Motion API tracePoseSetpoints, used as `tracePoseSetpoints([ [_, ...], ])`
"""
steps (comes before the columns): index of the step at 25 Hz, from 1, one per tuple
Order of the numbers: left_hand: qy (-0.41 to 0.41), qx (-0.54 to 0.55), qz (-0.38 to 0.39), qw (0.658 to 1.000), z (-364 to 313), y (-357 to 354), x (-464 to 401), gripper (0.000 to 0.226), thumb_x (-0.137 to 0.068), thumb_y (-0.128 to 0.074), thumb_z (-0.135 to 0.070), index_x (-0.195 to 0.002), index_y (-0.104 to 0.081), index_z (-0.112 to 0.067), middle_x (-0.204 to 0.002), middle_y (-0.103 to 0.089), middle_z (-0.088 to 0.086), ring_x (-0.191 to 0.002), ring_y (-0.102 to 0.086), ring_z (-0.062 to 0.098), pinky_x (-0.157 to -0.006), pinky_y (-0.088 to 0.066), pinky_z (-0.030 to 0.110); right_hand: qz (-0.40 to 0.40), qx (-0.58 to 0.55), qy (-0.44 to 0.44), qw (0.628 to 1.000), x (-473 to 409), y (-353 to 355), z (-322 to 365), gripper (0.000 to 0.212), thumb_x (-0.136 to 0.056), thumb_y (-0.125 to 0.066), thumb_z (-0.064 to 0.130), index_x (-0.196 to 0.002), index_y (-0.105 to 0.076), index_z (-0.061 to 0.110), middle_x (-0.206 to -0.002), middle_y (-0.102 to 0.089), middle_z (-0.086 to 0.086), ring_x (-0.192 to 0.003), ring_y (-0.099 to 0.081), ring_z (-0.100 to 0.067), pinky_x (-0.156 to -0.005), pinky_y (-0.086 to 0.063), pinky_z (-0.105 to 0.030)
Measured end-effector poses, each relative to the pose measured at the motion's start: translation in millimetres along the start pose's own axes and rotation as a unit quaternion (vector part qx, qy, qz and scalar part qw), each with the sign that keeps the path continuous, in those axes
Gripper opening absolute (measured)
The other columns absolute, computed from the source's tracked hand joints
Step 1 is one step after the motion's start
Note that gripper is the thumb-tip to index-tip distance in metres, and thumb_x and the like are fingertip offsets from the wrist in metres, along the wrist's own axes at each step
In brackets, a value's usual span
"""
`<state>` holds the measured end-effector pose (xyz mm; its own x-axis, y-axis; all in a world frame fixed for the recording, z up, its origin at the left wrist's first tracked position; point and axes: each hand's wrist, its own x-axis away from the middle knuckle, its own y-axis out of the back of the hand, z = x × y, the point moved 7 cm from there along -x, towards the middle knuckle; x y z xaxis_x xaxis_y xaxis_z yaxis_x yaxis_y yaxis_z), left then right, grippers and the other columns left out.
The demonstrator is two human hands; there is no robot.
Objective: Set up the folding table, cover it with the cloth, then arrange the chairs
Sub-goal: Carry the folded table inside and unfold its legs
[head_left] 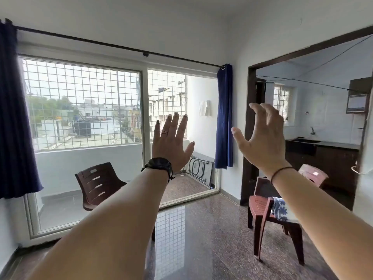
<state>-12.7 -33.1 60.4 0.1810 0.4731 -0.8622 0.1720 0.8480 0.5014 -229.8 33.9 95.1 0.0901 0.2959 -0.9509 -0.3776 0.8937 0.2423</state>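
Observation:
Both my arms are stretched out in front of me at chest height. My left hand (171, 141) is open, fingers spread, holding nothing. My right hand (262, 138) is also open with curled fingers and holds nothing. The folded table (199, 167) leans on its side against the balcony wall, past the open sliding door. A dark brown plastic chair (96, 184) stands at the left by the glass. A reddish-brown plastic chair (266, 211) stands at the right, with a blue and white patterned cloth (280, 209) lying on its seat.
A pink plastic stool (313, 174) stands in the kitchen doorway at the right. Blue curtains (224, 118) hang at both ends of the window. The polished granite floor (201, 239) stretches between the two chairs. The sliding door's frame (144, 118) divides the room from the balcony.

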Motion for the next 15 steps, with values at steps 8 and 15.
tracePoseSetpoints([
  [8,0.095,0.111,0.134,0.98,-10.0,-69.6,-10.1,0.075,-0.096,-0.04,-0.05,-0.152,0.006,-0.033,-0.162,0.007,0.005,-0.135,-0.038,0.037,-0.101,-0.043,0.047,0.128,0.017,-0.023,0.991,3.2,-87.6,-58.2,0.073,-0.086,-0.057,0.036,-0.148,-0.021,0.018,-0.153,-0.02,-0.016,-0.138,-0.024,-0.032,-0.102,-0.038,-0.042],
  [15,0.118,0.08,0.204,0.968,9.4,-179.2,5.2,0.077,-0.094,-0.043,-0.05,-0.152,0.006,-0.036,-0.16,-0.002,0.013,-0.127,-0.047,0.041,-0.095,-0.047,0.048,0.189,-0.02,-0.074,0.979,34.9,-198.3,-116.4,0.077,-0.082,-0.06,0.027,-0.148,-0.021,0.02,-0.151,-0.022,-0.015,-0.134,-0.029,-0.033,-0.098,-0.041,-0.043],
])
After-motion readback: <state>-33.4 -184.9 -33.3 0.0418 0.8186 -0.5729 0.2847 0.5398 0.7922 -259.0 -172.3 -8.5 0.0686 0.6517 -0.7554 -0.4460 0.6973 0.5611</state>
